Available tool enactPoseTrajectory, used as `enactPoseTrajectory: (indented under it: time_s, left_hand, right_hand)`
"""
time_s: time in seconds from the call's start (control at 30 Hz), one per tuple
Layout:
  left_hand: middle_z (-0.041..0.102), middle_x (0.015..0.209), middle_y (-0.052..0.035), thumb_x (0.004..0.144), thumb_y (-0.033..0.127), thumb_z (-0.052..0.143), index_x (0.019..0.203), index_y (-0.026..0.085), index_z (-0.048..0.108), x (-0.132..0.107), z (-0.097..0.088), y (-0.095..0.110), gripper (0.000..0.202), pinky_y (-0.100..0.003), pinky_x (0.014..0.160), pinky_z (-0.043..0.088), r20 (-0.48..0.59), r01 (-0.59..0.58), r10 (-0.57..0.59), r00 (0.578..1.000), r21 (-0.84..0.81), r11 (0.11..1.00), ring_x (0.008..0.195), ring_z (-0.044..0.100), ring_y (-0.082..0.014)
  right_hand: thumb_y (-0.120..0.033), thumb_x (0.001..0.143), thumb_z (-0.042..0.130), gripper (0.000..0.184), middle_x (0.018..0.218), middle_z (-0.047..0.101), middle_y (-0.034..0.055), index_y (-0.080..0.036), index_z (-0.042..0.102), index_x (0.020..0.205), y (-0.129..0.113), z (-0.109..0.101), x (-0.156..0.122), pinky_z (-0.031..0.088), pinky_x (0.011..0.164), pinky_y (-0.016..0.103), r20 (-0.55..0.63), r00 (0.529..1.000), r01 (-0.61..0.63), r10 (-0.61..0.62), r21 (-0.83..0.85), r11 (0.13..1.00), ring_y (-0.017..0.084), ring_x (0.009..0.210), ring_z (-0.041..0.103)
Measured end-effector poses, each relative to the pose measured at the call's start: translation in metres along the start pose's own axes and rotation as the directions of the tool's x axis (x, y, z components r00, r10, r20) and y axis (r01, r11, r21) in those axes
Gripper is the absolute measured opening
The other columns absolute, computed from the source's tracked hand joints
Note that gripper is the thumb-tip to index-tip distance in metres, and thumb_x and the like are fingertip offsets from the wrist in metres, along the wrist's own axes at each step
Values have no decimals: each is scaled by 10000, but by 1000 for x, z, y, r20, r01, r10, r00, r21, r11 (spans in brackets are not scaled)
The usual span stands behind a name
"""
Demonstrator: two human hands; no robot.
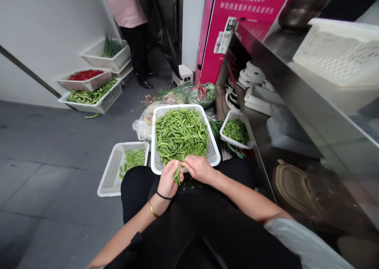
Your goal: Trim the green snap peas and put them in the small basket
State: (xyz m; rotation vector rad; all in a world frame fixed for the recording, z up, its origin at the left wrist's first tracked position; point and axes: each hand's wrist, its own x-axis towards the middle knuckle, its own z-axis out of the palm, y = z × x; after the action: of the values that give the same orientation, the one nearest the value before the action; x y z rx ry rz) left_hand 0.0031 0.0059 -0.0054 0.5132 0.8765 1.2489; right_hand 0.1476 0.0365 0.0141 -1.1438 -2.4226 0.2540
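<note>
Holding a thin green pea pod (177, 173), the left grip (168, 181) is clamped on it over the near edge of a big white plastic basket (177, 107), and the right grip (199, 169) sits just beside it, apart or together I cannot tell

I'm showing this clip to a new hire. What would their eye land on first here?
First comes the white perforated basket heaped with green pea pods, just beyond the person's lap, where the left hand holds a pod at the near rim beside the right hand. Next, red chillies stand out in a white tray by the left wall. Straight ahead, a magenta milk advertising panel rises behind everything.
</note>
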Motion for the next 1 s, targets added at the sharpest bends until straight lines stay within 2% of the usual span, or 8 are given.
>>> enactPoseTrajectory:
  time_s: [0.1, 0.2, 0.33, 0.4, 0.5, 0.7, 0.83, 1.0]
  left_hand:
    - [610, 599, -2, 721, 343, 714, 745, 136, 535, 7, -16, 9, 275, -194, 402, 416, -113, -54, 48, 992, -48, 997, 440, 523, -92]
    - [634, 613, -24, 734, 300, 674, 733, 142, 530, 12, -36, 22, 214, -212, 424, 448, -186, -8, -19, 982, -141, 990, 501, 580, -127]
    - [664, 689, -42, 742, 256, 620, 877, 167, 578, 12, -52, 32, 168, -264, 490, 504, -77, 115, -135, 988, -224, 968, 585, 623, -163]
    - [652, 701, -33, 728, 242, 638, 950, 184, 594, 9, -53, 32, 233, -274, 515, 516, 4, 123, -126, 992, -236, 964, 596, 613, -156]
    - [530, 585, 22, 713, 214, 691, 865, 168, 616, 6, -49, 27, 176, -212, 468, 468, 124, 110, -80, 989, -263, 958, 493, 512, -89]
    - [340, 454, 77, 707, 219, 737, 753, 113, 648, 0, -43, 26, 146, -127, 329, 254, 169, 206, -186, 968, -108, 973, 357, 308, -22]
    - [394, 443, 69, 688, 249, 758, 772, 91, 672, -2, -44, 26, 198, -143, 323, 252, 62, 218, -220, 974, 29, 975, 346, 329, -28]
    - [606, 593, 2, 654, 316, 784, 941, 100, 681, 3, -33, 11, 374, -172, 331, 314, -79, 163, -148, 986, 235, 958, 368, 419, -45]
  right_hand:
    - [-297, 951, 423, 278, 742, 629, 44, -151, 604, 800, 11, -9, -19, 370, 625, 228, 136, 991, -28, 20, 54, 998, 132, 685, 570]
    - [-293, 927, 479, 242, 803, 657, 48, -160, 645, 812, 24, -30, -47, 390, 669, 222, 363, 931, -98, 43, 135, 986, 131, 741, 592]
    - [-321, 775, 679, 239, 824, 672, 17, -196, 653, 976, 39, -53, -57, 358, 595, 215, 643, 758, -197, 108, 69, 978, 125, 675, 588]
    - [-375, 773, 672, 246, 769, 677, 6, -199, 660, 946, 42, -55, -41, 340, 565, 213, 682, 714, -219, 156, 6, 976, 124, 644, 587]
    - [-395, 914, 468, 289, 839, 701, 41, -183, 655, 857, 43, -33, 5, 389, 649, 224, 558, 795, -214, 237, -108, 971, 146, 764, 628]
    - [-241, 836, 561, 260, 1064, 675, 201, -88, 638, 1032, 46, 48, 80, 458, 801, 325, 546, 776, -257, 316, -184, 949, 279, 989, 639]
    - [-207, 852, 518, 211, 1008, 687, 208, -78, 668, 925, 60, 47, 68, 470, 800, 328, 528, 776, -338, 346, -115, 934, 269, 958, 652]
    - [-369, 896, 479, 282, 673, 673, 13, -140, 645, 901, 49, 12, 12, 457, 570, 193, 585, 763, -438, 273, 158, 885, 102, 553, 624]
